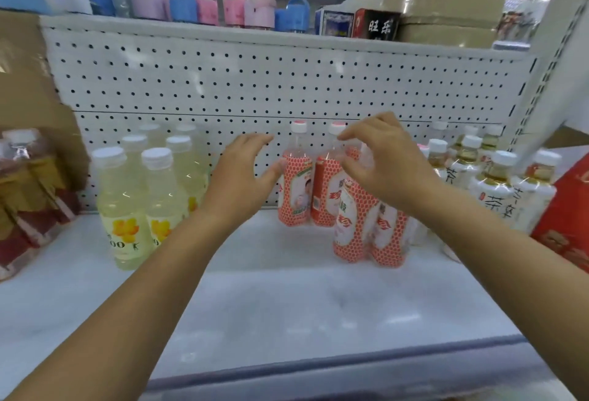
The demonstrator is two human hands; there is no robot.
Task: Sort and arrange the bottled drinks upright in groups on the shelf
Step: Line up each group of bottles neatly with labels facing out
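The red-patterned bottles (318,190) stand upright in one cluster near the back edge of the shelf (287,305), between the yellow bottles (140,196) at the left and the white tea bottles (497,184) at the right, each kind apart. The left hand (242,171) and the right hand (379,161) flank this cluster with fingers spread, gripping nothing, probably to square it up.

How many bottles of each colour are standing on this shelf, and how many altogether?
Yellow bottles: 6
Red and white bottles: at least 4; the right hand hides part of this group
White tea bottles: about 7, counted by their caps, as the picture is blurry there
Total: at least 17
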